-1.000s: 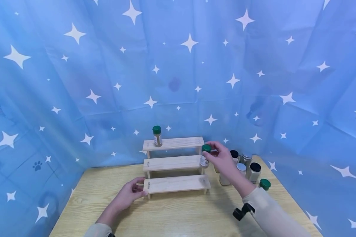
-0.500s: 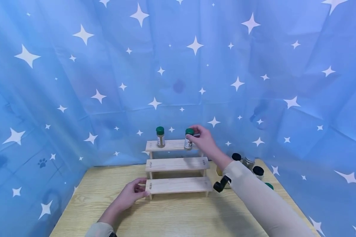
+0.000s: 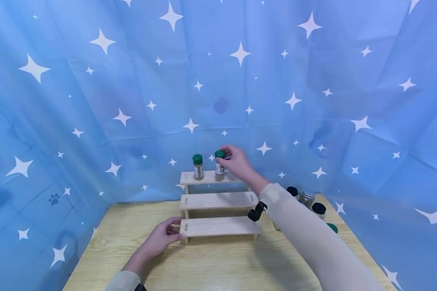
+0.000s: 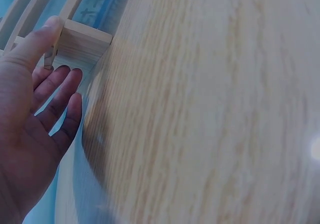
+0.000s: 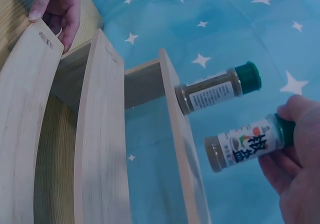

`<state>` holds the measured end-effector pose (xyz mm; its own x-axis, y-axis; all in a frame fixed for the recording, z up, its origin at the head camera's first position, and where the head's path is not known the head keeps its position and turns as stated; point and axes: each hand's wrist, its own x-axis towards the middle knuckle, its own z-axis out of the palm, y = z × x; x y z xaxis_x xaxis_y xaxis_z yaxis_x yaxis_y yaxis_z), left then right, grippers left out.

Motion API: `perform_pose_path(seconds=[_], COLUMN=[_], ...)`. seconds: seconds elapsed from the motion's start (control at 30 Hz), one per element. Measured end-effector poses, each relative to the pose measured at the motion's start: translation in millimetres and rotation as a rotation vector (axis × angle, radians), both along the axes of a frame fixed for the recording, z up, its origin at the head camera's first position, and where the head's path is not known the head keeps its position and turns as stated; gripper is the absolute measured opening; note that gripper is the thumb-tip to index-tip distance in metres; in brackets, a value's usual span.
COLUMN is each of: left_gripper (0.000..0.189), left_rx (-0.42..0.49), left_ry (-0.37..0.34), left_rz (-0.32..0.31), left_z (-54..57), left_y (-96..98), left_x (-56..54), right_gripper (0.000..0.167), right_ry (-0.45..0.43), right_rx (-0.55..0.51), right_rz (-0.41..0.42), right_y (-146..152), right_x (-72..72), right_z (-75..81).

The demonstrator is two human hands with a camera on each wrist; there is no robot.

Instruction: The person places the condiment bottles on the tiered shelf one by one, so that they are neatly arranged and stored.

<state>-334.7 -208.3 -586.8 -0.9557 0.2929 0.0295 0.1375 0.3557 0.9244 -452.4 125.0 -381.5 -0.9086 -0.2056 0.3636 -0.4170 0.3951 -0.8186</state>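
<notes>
A three-step wooden rack (image 3: 218, 200) stands on the table. With my left hand (image 3: 160, 238) I hold the left end of its lowest board, the thumb (image 4: 52, 24) on the board and the fingers around its end. My right hand (image 3: 238, 163) pinches a small spice jar (image 3: 219, 168) by its green cap, over the top board. That jar's label (image 5: 247, 141) has dark characters and a colourful picture in the right wrist view. To its left, another green-capped spice jar (image 3: 198, 172) with brown contents stands upright on the top board.
Right of the rack, partly behind my right sleeve, several jars are grouped: one with a black lid (image 3: 318, 208), one with a silver lid (image 3: 306, 198), one with a green cap (image 3: 332, 228). A blue starred curtain (image 3: 149, 141) hangs close behind the rack.
My right hand has carried the spice jar from beside the middle board up and left to the top board, nearer the standing jar. The left hand keeps its place at the lowest board.
</notes>
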Motion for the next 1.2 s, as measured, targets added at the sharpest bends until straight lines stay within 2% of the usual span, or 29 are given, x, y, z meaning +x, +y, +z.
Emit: perform_pose_path(seconds=[0.23,0.57,0.9,1.07,1.2], left_gripper=[0.067,0.067,0.067,0.067,0.067], left_rx=[-0.015,0.003,-0.006,-0.007,-0.017], left_ry=[0.013,0.010,0.013,0.015,0.012], left_rz=[0.000,-0.018,-0.015,-0.025,-0.011], left_z=[0.8,-0.7,-0.6,0.7,0.7], left_y=[1.6,1.2,-0.6,-0.3,-0.5], left_x=[-1.6,-2.3,-2.6,-1.7,-0.7], right_gripper=[0.034,0.032,0.038,0.040,0.049], right_ry=[-0.012,-0.036,0.037,0.028,0.005], right_rx=[0.010,0.025,0.053,0.039,0.030], right_rz=[0.015,-0.018,-0.008,-0.022,-0.022], right_y=[-5.8,-4.4,-3.5,-3.7,-3.4], right_x=[0.2,-2.6,-7.7,-8.3,-7.6], right_z=[0.6,-9.6,-20.5,-22.5,-23.1])
